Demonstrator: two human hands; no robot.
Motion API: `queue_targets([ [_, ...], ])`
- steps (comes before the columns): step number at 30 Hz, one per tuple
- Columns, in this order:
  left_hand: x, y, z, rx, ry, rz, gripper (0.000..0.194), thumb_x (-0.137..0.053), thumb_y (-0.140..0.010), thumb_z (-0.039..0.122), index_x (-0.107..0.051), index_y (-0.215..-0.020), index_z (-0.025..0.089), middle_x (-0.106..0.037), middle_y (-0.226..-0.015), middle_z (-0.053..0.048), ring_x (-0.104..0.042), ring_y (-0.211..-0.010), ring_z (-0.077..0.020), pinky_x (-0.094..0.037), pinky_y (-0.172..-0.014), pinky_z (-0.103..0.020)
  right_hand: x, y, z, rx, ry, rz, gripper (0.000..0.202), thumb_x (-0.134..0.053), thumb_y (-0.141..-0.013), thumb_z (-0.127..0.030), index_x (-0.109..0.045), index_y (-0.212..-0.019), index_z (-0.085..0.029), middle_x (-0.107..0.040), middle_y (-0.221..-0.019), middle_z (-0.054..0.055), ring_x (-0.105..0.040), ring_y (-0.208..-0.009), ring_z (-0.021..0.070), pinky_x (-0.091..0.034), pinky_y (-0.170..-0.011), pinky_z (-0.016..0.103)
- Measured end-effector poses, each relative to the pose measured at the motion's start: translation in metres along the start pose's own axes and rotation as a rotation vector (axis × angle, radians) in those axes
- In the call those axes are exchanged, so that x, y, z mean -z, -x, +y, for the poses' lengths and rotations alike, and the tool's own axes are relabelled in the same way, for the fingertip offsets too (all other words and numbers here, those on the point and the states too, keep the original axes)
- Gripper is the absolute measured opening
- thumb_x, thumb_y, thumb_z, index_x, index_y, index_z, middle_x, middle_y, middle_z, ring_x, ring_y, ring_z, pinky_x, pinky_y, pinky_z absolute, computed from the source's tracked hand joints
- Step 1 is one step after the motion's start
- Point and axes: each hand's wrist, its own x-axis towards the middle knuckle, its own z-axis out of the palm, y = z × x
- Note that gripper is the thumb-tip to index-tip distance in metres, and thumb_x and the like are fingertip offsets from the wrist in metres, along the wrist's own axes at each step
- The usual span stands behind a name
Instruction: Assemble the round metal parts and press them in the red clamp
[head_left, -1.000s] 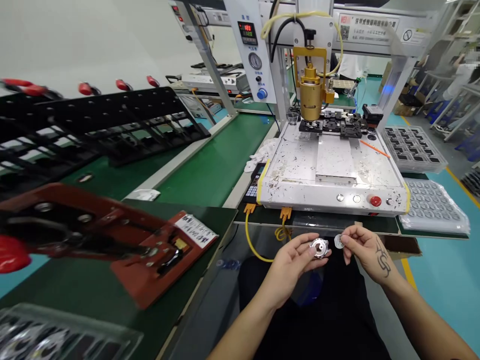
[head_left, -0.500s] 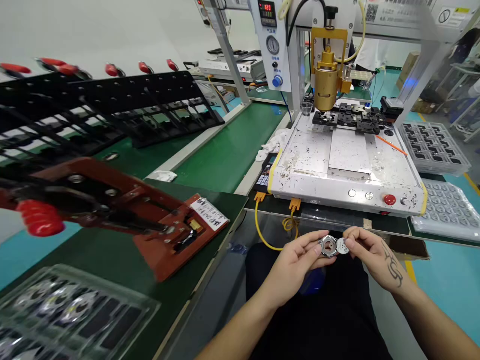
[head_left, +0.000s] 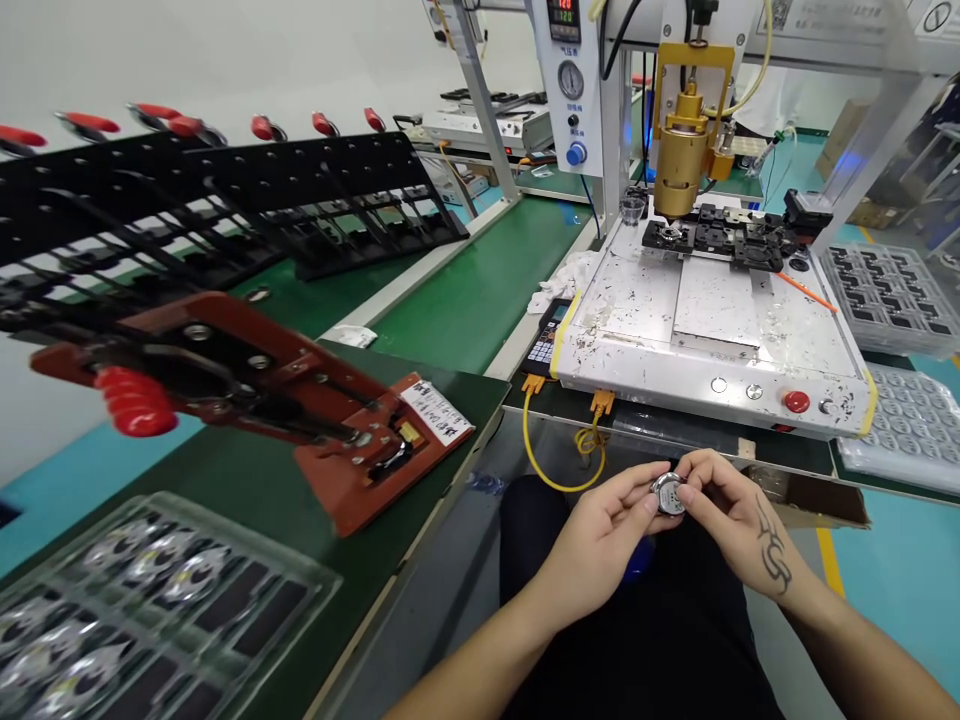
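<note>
My left hand (head_left: 600, 530) pinches a round silver metal case (head_left: 656, 486), like a watch case, by its left edge above my lap. On top of the case lies a round silver disc with small printed marks (head_left: 670, 496), covering its opening. My right hand (head_left: 739, 525) is closed, its thumb and fingertips on the right edge of the disc. Whether the disc sits fully flush in the rim is too small to tell.
To the left are a brown clamp press (head_left: 375, 450) with a red handle and a clear tray (head_left: 300, 600) of silver parts. Ahead stands a white dispensing machine (head_left: 637, 345) with a gold head (head_left: 681, 170). Stacked trays (head_left: 889, 300) lie at the right.
The disc has moved left from beside the case onto it, and my right hand has come closer to my left. The view has shifted slightly left.
</note>
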Motion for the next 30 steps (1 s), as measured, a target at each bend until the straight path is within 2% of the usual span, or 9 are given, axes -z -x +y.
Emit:
queue_targets([
  [9, -0.002, 0.001, -0.008, -0.059, -0.093, -0.018, 0.049, -0.077, -0.098, 0.045, -0.072, -0.139, 0.018, -0.078, -0.134, -0.014, -0.076, -0.122, -0.0304, -0.062, -0.110, -0.045, 0.000, 0.002, 0.001, 0.043, 0.115, 0.027, 0.024, -0.063, -0.106, -0.037, -0.059, -0.087, -0.023, -0.063, -0.108, 0.004, -0.062, -0.099, 0.0200, -0.049, -0.089, 0.033],
  [15, -0.001, 0.000, -0.020, -0.137, -0.301, 0.030, 0.039, -0.068, -0.102, 0.033, -0.069, -0.136, 0.015, -0.080, -0.127, -0.014, -0.079, -0.113, -0.0265, -0.063, -0.106, -0.040, -0.002, 0.004, 0.009, 0.213, 0.399, 0.125, 0.022, -0.064, -0.105, -0.030, -0.053, -0.087, -0.024, -0.061, -0.102, 0.005, -0.062, -0.096, 0.0222, -0.052, -0.083, 0.035],
  [17, 0.003, -0.001, -0.018, -0.170, -0.448, 0.022, 0.040, -0.061, -0.104, 0.031, -0.066, -0.141, 0.016, -0.080, -0.126, -0.014, -0.080, -0.110, -0.0258, -0.064, -0.102, -0.040, -0.001, 0.003, 0.011, 0.245, 0.486, 0.139, 0.013, -0.066, -0.104, -0.030, -0.056, -0.097, -0.024, -0.061, -0.105, 0.007, -0.061, -0.098, 0.0240, -0.053, -0.086, 0.038],
  [19, 0.008, -0.001, -0.012, -0.212, -0.646, -0.019, 0.046, -0.056, -0.106, 0.029, -0.058, -0.151, 0.018, -0.079, -0.128, -0.014, -0.079, -0.113, -0.0269, -0.063, -0.104, -0.043, 0.001, 0.001, 0.011, 0.265, 0.513, 0.063, 0.010, -0.064, -0.106, -0.028, -0.062, -0.115, -0.025, -0.063, -0.113, 0.009, -0.063, -0.106, 0.0255, -0.055, -0.092, 0.040],
  [21, 0.013, -0.001, -0.002, -0.244, -0.815, -0.069, 0.054, -0.051, -0.108, 0.028, -0.046, -0.161, 0.021, -0.077, -0.132, -0.013, -0.075, -0.120, -0.0283, -0.060, -0.108, -0.047, 0.003, -0.003, 0.009, 0.301, 0.487, -0.069, 0.019, -0.057, -0.110, -0.026, -0.064, -0.127, -0.027, -0.064, -0.121, 0.010, -0.064, -0.112, 0.0254, -0.055, -0.098, 0.040],
  [23, 0.016, 0.000, 0.008, -0.257, -0.854, -0.083, 0.058, -0.050, -0.108, 0.027, -0.039, -0.165, 0.023, -0.076, -0.135, -0.012, -0.073, -0.126, -0.0280, -0.057, -0.111, -0.048, 0.002, -0.007, 0.006, 0.316, 0.416, -0.135, 0.018, -0.055, -0.111, -0.027, -0.068, -0.123, -0.028, -0.068, -0.115, 0.008, -0.066, -0.107, 0.0238, -0.055, -0.095, 0.038],
  [25, 0.018, 0.000, 0.015, -0.248, -0.754, -0.033, 0.056, -0.054, -0.108, 0.029, -0.041, -0.162, 0.025, -0.075, -0.137, -0.012, -0.074, -0.123, -0.0260, -0.059, -0.108, -0.044, -0.001, -0.012, 0.003, 0.250, 0.304, -0.088, 0.012, -0.061, -0.109, -0.033, -0.070, -0.109, -0.026, -0.069, -0.099, 0.005, -0.065, -0.090, 0.0209, -0.056, -0.083, 0.034],
  [27, 0.017, 0.001, 0.016, -0.229, -0.595, 0.053, 0.054, -0.064, -0.103, 0.033, -0.049, -0.155, 0.025, -0.073, -0.135, -0.012, -0.077, -0.113, -0.0237, -0.063, -0.101, -0.039, -0.007, -0.016, 0.001, 0.128, 0.146, -0.015, 0.018, -0.067, -0.105, -0.041, -0.069, -0.100, -0.024, -0.066, -0.085, 0.001, -0.060, -0.075, 0.0172, -0.053, -0.070, 0.030],
  [30, 0.014, 0.004, 0.012, -0.191, -0.406, 0.128, 0.039, -0.073, -0.097, 0.036, -0.064, -0.132, 0.020, -0.076, -0.116, -0.009, -0.078, -0.091, -0.0190, -0.065, -0.087, -0.033, -0.017, -0.020, -0.001, -0.025, -0.103, 0.013, 0.030, -0.073, -0.100, -0.052, -0.068, -0.100, -0.022, -0.065, -0.081, 0.000, -0.057, -0.065, 0.0132, -0.050, -0.060, 0.027],
])
